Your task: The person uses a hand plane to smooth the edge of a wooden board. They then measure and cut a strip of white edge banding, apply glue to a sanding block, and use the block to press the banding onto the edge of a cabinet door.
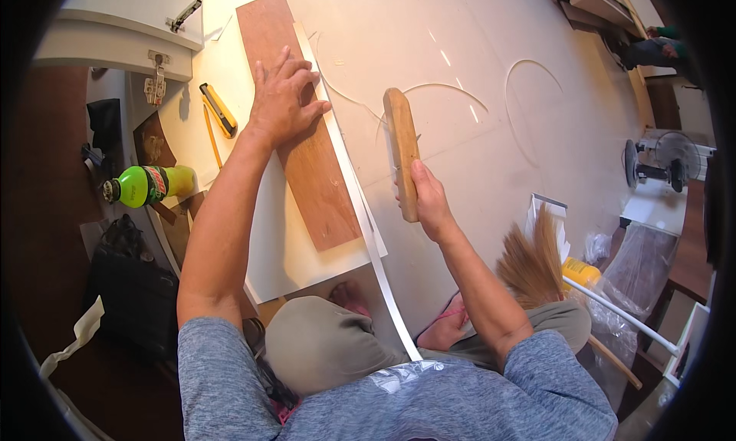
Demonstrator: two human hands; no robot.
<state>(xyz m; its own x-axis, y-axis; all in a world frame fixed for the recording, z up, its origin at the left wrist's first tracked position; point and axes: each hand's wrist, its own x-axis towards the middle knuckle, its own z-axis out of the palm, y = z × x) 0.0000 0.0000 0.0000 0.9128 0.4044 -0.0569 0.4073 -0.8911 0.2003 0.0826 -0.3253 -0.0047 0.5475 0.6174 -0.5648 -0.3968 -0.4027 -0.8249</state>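
Our shirt (429, 406) fills six o'clock. At eleven, our spread, ungripping left hand (287, 96) seemingly steadies the board (318, 184); our right hand (429, 199) grips a wooden block (399, 123), likely needing even pressure next.

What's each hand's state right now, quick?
Left hand: open, fingers spread, resting on the brown wooden board.
Right hand: closed, holding the wooden block.

The head camera looks steeply down from behind and above the near end of the brown board (313, 172), facing toward its far end, fairly near; its wide fisheye view also takes in floor (468, 165) right of the board.
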